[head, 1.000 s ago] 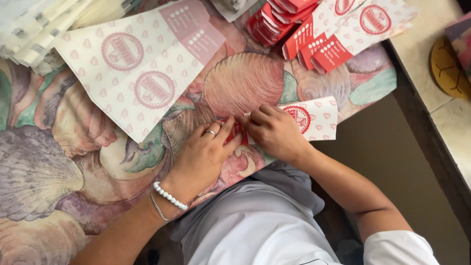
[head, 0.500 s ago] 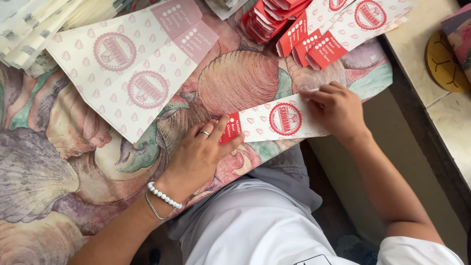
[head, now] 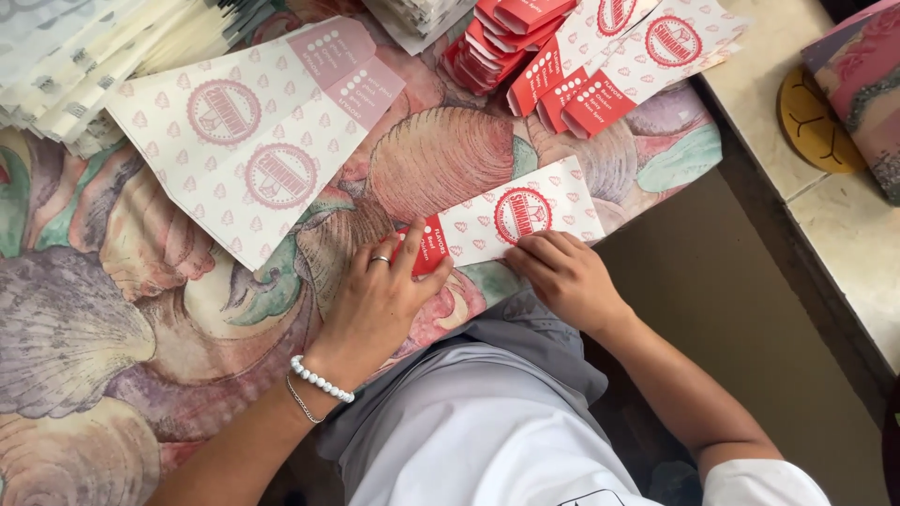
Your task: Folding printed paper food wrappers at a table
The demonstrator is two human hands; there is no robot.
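Head view: left hand (head: pixel 380 300) and right hand (head: pixel 562 276) press sleeve (head: pixel 506 220) flat, fingers extended; folding, probably creasing next, below red stack (head: pixel 497 47).

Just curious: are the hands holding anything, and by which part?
Both press a folded paper sleeve flat: left hand on its red end, right hand on its lower edge.

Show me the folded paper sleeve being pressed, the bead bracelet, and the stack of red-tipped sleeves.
Folded paper sleeve (head: pixel 511 220), head view, its round red emblem.
Bead bracelet (head: pixel 322 379), head view, beads on the left wrist.
Stack of red-tipped sleeves (head: pixel 497 42), head view, red ends.
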